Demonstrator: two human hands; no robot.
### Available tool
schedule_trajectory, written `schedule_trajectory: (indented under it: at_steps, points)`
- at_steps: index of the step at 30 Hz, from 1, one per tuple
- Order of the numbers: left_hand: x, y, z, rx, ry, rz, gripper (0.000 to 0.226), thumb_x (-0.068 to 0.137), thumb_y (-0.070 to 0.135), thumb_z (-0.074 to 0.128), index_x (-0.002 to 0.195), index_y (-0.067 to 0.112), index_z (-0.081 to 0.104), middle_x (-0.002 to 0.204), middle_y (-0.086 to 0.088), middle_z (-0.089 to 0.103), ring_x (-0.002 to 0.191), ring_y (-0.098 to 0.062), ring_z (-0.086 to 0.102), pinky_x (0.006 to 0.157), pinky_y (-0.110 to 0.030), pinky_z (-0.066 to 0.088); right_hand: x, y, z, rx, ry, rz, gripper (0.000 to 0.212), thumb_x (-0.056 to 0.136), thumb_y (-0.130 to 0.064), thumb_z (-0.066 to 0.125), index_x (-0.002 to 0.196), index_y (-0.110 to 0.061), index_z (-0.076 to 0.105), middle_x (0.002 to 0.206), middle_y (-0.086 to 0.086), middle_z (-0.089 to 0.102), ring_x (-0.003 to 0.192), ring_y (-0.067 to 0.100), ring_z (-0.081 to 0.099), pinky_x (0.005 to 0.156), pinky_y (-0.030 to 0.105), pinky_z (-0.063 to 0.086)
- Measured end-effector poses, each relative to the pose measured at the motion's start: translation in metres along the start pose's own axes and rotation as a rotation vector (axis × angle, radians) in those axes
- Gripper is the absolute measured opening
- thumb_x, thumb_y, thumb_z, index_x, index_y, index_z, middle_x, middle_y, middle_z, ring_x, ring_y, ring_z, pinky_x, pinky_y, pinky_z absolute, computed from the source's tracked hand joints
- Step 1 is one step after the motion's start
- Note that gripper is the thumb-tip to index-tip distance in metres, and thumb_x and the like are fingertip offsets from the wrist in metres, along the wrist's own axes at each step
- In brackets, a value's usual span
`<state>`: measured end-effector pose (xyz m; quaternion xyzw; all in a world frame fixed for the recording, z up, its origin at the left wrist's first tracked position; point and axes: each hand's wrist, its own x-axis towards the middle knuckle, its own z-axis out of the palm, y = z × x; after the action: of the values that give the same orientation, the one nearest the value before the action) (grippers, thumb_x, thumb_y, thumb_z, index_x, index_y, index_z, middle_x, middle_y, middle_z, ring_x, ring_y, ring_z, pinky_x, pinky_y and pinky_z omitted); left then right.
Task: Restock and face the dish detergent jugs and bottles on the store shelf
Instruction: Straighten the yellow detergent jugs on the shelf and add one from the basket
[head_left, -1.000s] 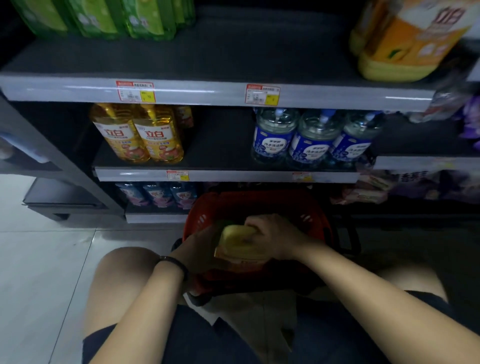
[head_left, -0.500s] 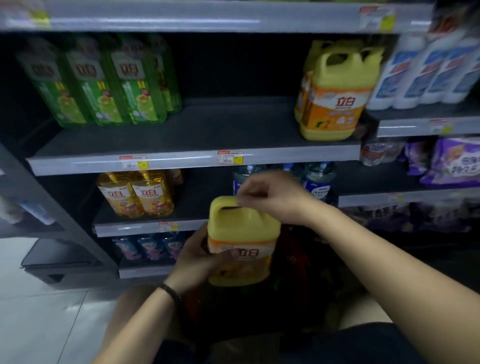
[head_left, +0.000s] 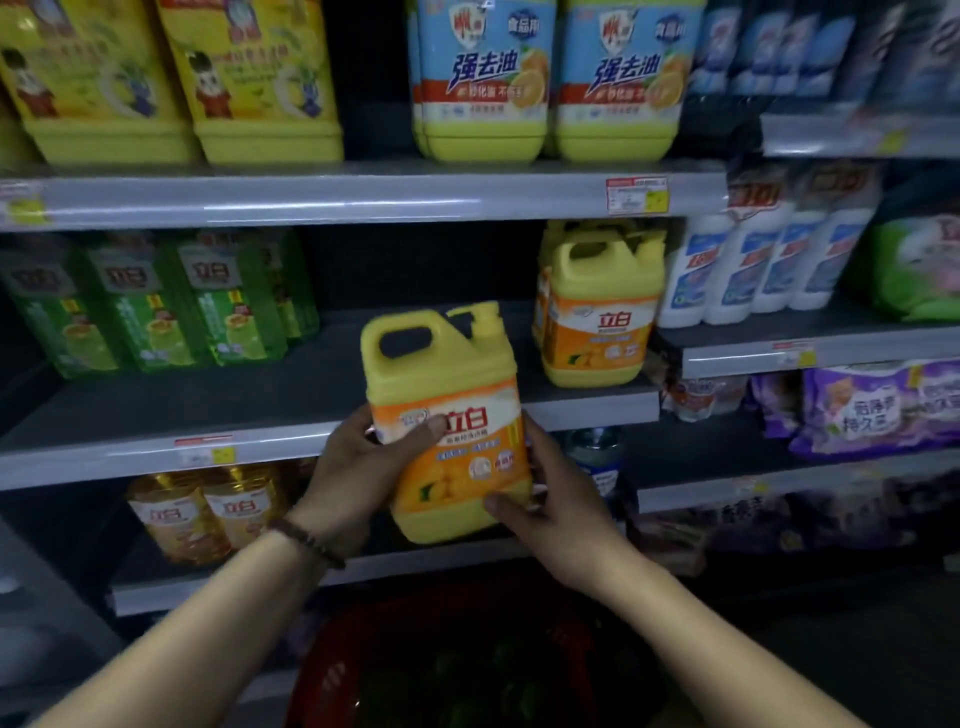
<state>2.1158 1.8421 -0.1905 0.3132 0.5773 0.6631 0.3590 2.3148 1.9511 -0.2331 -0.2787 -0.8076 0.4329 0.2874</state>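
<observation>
In the head view, a yellow jug (head_left: 447, 421) is held upright between the left hand (head_left: 363, 467) and the right hand (head_left: 556, 499), both closed around its sides, in front of the middle shelf (head_left: 311, 395) edge. A matching jug (head_left: 602, 306) is seen at that shelf's right end, green bottles (head_left: 156, 306) at its left; the stretch between is bare. A red basket (head_left: 374, 670) is seen below.

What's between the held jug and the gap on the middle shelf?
Nothing visible. The jug, held in both hands (left hand, right hand), is in front of the shelf. Its bare stretch lies between the green bottles and the shelved jugs.
</observation>
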Motion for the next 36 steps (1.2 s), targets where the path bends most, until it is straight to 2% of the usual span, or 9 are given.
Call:
schedule_trajectory:
  at_steps: [3, 7, 12, 16, 19, 22, 28, 33, 36]
  points:
    - [0.038, 0.021, 0.009, 0.017, -0.072, 0.026, 0.049, 0.084, 0.03, 0.085, 0.128, 0.011, 0.073, 0.12, -0.011, 0.08, 0.11, -0.032, 0.078, 0.095, -0.053, 0.062, 0.028, -0.002, -0.009, 0.014, 0.103, -0.003, 0.091, 0.09, -0.055, 0.076, 0.163, -0.052, 0.021, 0.151, -0.022, 0.055, 0.137, 0.004, 0.056, 0.111, 0.046, 0.054]
    - [0.091, 0.034, 0.022, -0.008, -0.123, -0.035, 0.05, 0.085, 0.033, 0.085, 0.129, 0.013, 0.072, 0.121, -0.011, 0.079, 0.111, -0.032, 0.077, 0.097, -0.056, 0.06, 0.07, -0.003, -0.015, -0.079, 0.273, -0.03, 0.084, 0.098, -0.041, 0.074, 0.166, -0.035, 0.026, 0.149, -0.015, 0.059, 0.134, 0.007, 0.059, 0.11, 0.044, 0.054]
    - [0.152, 0.031, 0.032, -0.009, -0.116, 0.048, 0.051, 0.086, 0.028, 0.085, 0.131, 0.012, 0.071, 0.122, -0.01, 0.079, 0.113, -0.031, 0.077, 0.097, -0.054, 0.061, 0.118, 0.001, -0.02, -0.254, 0.336, -0.057, 0.086, 0.103, -0.035, 0.068, 0.17, -0.027, 0.016, 0.159, -0.002, 0.05, 0.139, 0.019, 0.054, 0.112, 0.038, 0.05]
    - [0.185, 0.009, 0.033, 0.021, -0.092, 0.127, 0.059, 0.08, 0.026, 0.089, 0.134, 0.016, 0.068, 0.126, -0.006, 0.078, 0.116, -0.028, 0.075, 0.102, -0.057, 0.059, 0.135, 0.015, -0.012, -0.398, 0.198, 0.016, 0.1, 0.104, -0.041, 0.061, 0.169, -0.027, -0.013, 0.175, 0.003, 0.022, 0.151, 0.029, 0.041, 0.113, 0.046, 0.05]
    - [0.203, 0.0, 0.033, 0.062, -0.087, 0.186, 0.064, 0.075, 0.024, 0.089, 0.135, 0.016, 0.066, 0.125, -0.005, 0.078, 0.115, -0.026, 0.075, 0.101, -0.054, 0.06, 0.141, 0.026, -0.009, -0.424, 0.113, 0.054, 0.101, 0.105, -0.041, 0.058, 0.167, -0.028, -0.021, 0.179, 0.001, -0.003, 0.158, 0.028, 0.025, 0.12, 0.043, 0.042]
    - [0.217, -0.005, 0.033, 0.078, -0.093, 0.216, 0.067, 0.076, 0.021, 0.09, 0.137, 0.018, 0.064, 0.127, -0.006, 0.077, 0.118, -0.027, 0.074, 0.102, -0.054, 0.059, 0.147, 0.032, -0.009, -0.445, 0.047, 0.071, 0.092, 0.105, -0.039, 0.058, 0.17, -0.023, -0.004, 0.178, 0.0, 0.002, 0.16, 0.026, 0.02, 0.124, 0.041, 0.038]
    - [0.237, -0.001, 0.029, 0.073, -0.218, 0.137, 0.081, 0.074, 0.032, 0.095, 0.145, 0.022, 0.057, 0.137, -0.008, 0.072, 0.127, -0.03, 0.069, 0.108, -0.059, 0.054, 0.151, 0.035, -0.004, -0.474, 0.033, 0.014, 0.069, 0.099, -0.034, 0.066, 0.158, -0.027, 0.031, 0.171, -0.001, 0.019, 0.147, 0.029, 0.042, 0.113, 0.047, 0.048]
    - [0.235, 0.0, 0.029, 0.11, -0.228, 0.11, 0.083, 0.074, 0.037, 0.093, 0.146, 0.023, 0.055, 0.138, -0.006, 0.071, 0.128, -0.029, 0.069, 0.109, -0.058, 0.053, 0.151, 0.025, -0.015, -0.399, 0.041, -0.001, 0.063, 0.1, -0.029, 0.068, 0.156, -0.025, 0.04, 0.158, 0.002, 0.042, 0.141, 0.025, 0.047, 0.114, 0.042, 0.046]
    - [0.23, 0.001, 0.03, 0.168, -0.187, 0.113, 0.076, 0.076, 0.036, 0.094, 0.143, 0.022, 0.059, 0.135, -0.004, 0.073, 0.126, -0.027, 0.07, 0.109, -0.057, 0.054, 0.14, 0.02, -0.024, -0.388, 0.06, 0.029, 0.06, 0.102, -0.031, 0.066, 0.157, -0.022, 0.043, 0.153, 0.002, 0.048, 0.137, 0.022, 0.051, 0.111, 0.037, 0.047]
